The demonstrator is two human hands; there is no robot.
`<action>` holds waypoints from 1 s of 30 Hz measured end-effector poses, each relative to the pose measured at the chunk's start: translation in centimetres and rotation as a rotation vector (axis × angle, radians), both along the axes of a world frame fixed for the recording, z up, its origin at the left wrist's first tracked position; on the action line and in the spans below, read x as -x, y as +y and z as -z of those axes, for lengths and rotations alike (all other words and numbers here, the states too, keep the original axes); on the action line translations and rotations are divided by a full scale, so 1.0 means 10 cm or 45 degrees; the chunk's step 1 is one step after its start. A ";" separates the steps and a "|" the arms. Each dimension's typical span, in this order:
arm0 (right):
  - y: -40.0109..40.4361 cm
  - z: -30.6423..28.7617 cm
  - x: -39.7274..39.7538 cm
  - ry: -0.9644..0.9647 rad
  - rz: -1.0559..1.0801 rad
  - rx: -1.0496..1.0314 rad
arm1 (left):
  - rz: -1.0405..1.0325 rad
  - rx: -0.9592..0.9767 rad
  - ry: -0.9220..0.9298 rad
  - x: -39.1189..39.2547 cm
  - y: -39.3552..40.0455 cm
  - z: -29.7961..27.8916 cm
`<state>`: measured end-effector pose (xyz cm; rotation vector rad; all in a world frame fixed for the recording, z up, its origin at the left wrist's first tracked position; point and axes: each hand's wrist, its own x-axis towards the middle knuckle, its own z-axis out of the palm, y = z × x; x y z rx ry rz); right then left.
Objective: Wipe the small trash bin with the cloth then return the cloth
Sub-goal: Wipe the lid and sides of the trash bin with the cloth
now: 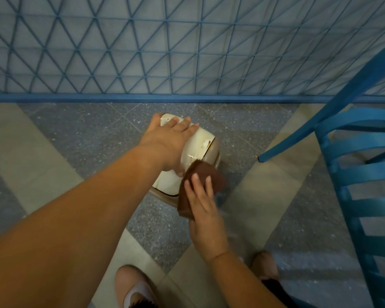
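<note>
A small cream trash bin (200,143) with chipped paint stands on the floor in the middle of the view, tilted towards the wall. My left hand (167,141) lies across its top, fingers spread and thumb curled round the near side, holding it. My right hand (201,196) presses a brown cloth (203,174) flat against the bin's lower right side, fingers straight on the cloth. The cloth hides part of the bin's rim.
A blue wire-mesh fence (187,52) with a blue bottom rail runs along the far side. A blue slatted chair (365,174) stands at the right, one leg close to the bin. My feet (133,287) are on the tiled floor (87,138) below.
</note>
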<state>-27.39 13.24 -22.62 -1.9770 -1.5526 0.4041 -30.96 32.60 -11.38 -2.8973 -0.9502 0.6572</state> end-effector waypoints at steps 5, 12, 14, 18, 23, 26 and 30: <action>-0.26 0.35 0.00 -0.358 -0.230 -0.005 | 0.002 0.004 -0.020 0.01 -0.01 0.01; -0.41 0.38 -0.19 -0.182 -0.145 0.031 | -0.004 0.004 -0.030 0.02 -0.02 0.00; -0.40 0.30 -0.24 0.332 0.369 0.086 | -0.007 0.007 -0.034 0.02 -0.03 0.00; -0.12 -0.12 -0.45 1.239 1.173 0.210 | 0.032 0.015 -0.037 0.05 -0.03 0.00; 0.07 -0.33 -0.37 1.782 1.269 0.134 | 0.237 -0.020 0.048 0.13 0.04 -0.05; 0.03 -0.32 -0.14 1.768 1.201 0.215 | 0.399 -0.070 0.137 0.17 0.06 -0.12; -0.08 -0.28 0.14 1.786 1.199 0.294 | 0.309 0.016 0.103 0.19 -0.03 -0.20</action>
